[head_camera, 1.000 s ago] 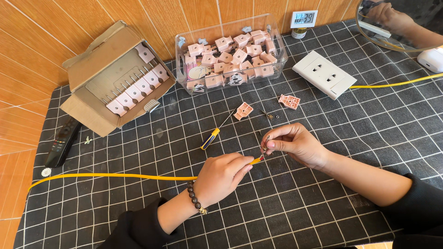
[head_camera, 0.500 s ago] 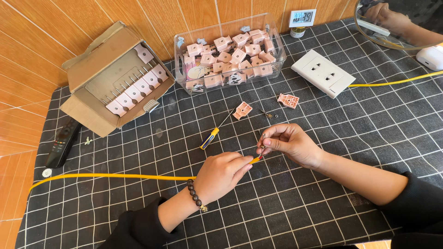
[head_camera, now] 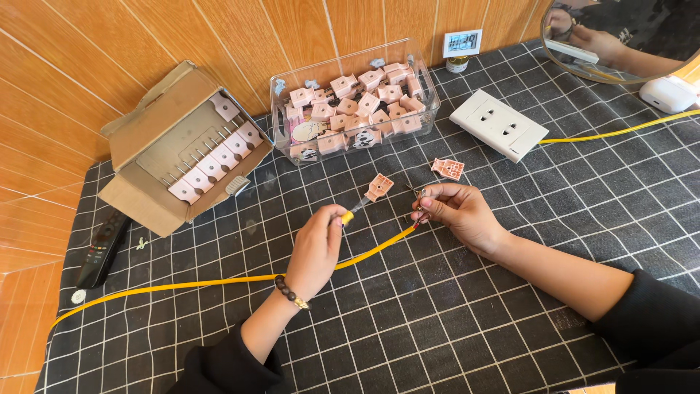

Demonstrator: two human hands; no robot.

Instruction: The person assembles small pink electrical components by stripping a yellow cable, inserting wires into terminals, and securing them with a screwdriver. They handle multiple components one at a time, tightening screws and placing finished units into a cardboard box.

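Fingers [head_camera: 423,208] pinch yellow cable [head_camera: 219,279], seemingly, over checked tablecloth [head_camera: 452,321].

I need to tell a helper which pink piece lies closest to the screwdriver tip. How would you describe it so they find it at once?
Start at the clear plastic box full of pink parts against the wooden wall. On the checked cloth just in front of it lie two loose pink pieces; take the left one, just beyond the tip of the yellow-handled screwdriver in the left hand. The other loose piece lies farther right, above the right hand.
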